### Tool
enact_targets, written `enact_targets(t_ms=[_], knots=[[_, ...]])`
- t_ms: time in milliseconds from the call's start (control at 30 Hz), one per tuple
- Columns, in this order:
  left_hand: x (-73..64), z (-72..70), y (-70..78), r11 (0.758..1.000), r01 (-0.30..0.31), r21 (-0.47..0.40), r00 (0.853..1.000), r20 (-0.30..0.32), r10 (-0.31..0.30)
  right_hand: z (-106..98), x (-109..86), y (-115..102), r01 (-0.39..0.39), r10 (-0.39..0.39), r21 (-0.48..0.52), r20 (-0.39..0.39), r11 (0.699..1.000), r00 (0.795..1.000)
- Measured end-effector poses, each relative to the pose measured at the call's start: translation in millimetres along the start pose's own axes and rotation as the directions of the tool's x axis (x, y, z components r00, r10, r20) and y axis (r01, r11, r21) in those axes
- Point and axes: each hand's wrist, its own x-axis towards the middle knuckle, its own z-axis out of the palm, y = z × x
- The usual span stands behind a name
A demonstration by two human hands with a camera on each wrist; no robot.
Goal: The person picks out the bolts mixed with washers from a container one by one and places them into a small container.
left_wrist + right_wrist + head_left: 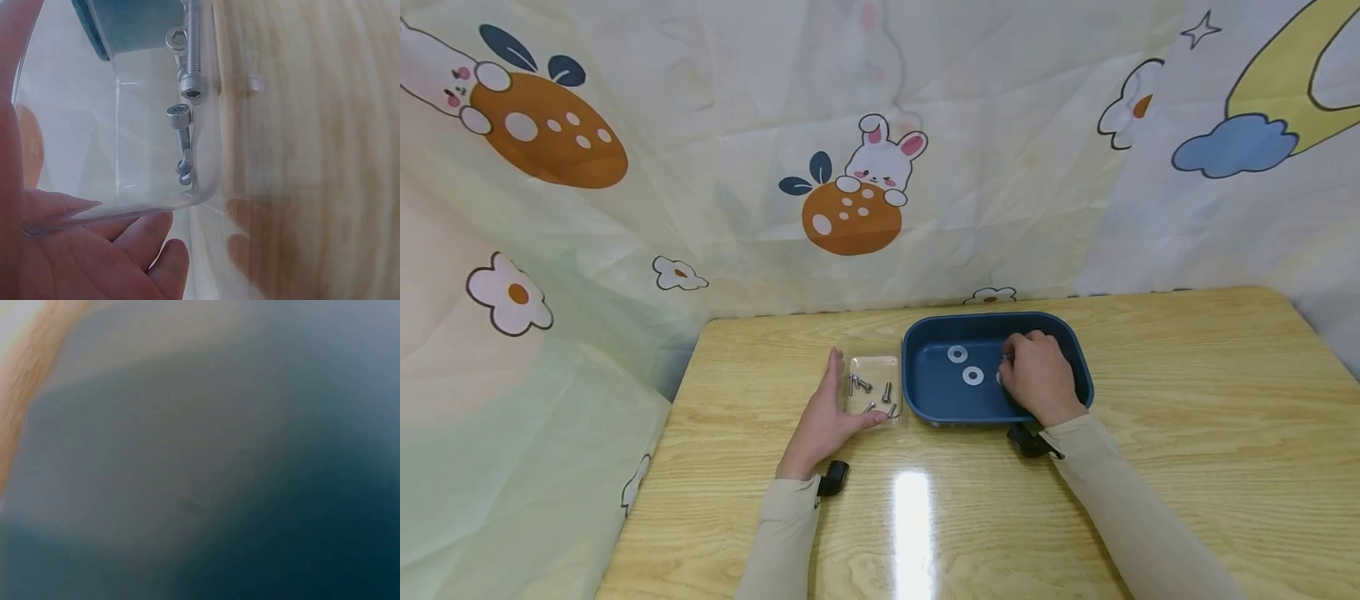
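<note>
My left hand (827, 421) reaches around the near left corner of a clear plastic box (880, 364), its fingers extended along the left side and its thumb at the front edge. Several silver socket-head screws (887, 392) lie in the box; the left wrist view shows a screw (179, 117) close up through the wall. My right hand (1041, 379) is down inside a blue tray (917, 404), fingers bent toward its floor. Two white washers (957, 354) lie flat left of it, and a third is partly covered by the fingers. I cannot tell what the right fingertips hold.
Box and tray stand side by side on a wood-grain table (760, 358). Behind and to the left hangs a printed cloth (737, 167) with rabbits and flowers. The right wrist view is blurred, mostly blue tray (325, 550).
</note>
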Motion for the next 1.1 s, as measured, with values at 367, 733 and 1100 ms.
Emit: enact_targets(t_ms=[367,733,1100], knots=[[-0.4,0.3,-1.9,1.000,0.005,0.009,1.000,-0.020,-0.005,-6.9,-3.5,-16.8,0.073,-0.068,0.059,-0.095,0.996,0.993],[-1.5,-1.2,-1.7,1.000,-0.004,-0.002,1.000,-0.004,0.004,-9.5,-9.0,-38.0,0.195,-0.173,0.119,-0.169,0.974,0.970],[0.0,0.6,-1.5,1.000,-0.005,-0.015,1.000,-0.001,0.005,-0.6,-14.9,-56.5,0.256,-0.232,0.138,-0.169,0.957,0.958]])
